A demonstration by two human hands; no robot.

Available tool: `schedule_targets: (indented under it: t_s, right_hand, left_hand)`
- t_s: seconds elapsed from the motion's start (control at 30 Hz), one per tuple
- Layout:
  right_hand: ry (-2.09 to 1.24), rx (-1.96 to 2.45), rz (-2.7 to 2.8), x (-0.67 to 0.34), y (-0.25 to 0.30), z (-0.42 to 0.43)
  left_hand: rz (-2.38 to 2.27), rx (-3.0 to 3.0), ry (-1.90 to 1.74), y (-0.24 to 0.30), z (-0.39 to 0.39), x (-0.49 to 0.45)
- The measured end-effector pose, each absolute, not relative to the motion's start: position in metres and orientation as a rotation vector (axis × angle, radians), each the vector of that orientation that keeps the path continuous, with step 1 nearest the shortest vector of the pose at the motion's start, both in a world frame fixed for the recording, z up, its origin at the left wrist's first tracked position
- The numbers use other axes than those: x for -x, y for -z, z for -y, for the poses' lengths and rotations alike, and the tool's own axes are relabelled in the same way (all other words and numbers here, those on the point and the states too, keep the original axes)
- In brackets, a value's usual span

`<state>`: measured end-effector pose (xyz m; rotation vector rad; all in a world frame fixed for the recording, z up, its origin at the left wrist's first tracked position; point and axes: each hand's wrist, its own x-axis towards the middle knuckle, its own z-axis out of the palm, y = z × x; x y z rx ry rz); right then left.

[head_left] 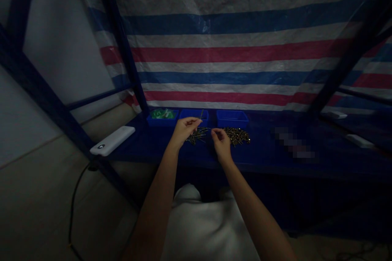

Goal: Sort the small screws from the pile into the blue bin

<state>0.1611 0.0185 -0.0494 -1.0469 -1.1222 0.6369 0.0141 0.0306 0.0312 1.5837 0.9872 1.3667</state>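
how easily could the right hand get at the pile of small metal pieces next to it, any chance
Probably yes: the right hand is right beside the pile of small metal pieces, and nothing seems to stand between them.

Looks like a workshop (dimly lit), judging by blue bench (260, 155), plastic bins (232, 124), heaped metal hardware (239, 135) and striped sheeting (214, 53).

Tabletop item (294, 143), unidentifiable (pixelated)

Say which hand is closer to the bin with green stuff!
Left: the left hand is just right of that blue bin; the right hand is farther right, by metal pieces.
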Motion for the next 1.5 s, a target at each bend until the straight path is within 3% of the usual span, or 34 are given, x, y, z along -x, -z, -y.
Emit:
schedule_targets:
  t_s: [0.13, 0.37, 0.57, 0.87, 1.17, 1.5]
  right_hand:
    - [-0.655, 1.034, 1.108, -0.161, 0.052, -0.02]
    - [-0.663, 1.035, 1.098, -0.162, 0.053, -0.019]
    - [-0.661, 1.038, 1.1, -0.16, 0.052, -0.018]
    - [-0.676, 1.019, 1.092, -0.16, 0.049, -0.015]
    - [-0.679, 1.029, 1.09, -0.159, 0.047, -0.014]
    - [-0.574, 1.099, 1.258, -0.157, 0.05, -0.019]
  left_hand:
    - [-1.158, -1.717, -1.204, -0.023, -0.035, -0.006]
    - [-0.535, -1.388, -1.402, -0.035, -0.019, 0.011]
    - [-0.907, -1.722, -0.997, -0.04, -0.028, 0.005]
    - [-0.838, -1.519, -1.212, -0.061, -0.054, 0.005]
    - [-0.977, -1.149, -1.184, -0.039, -0.099, -0.005]
    - [-0.789, -0.903, -1.479, -0.02, -0.06, 0.007]
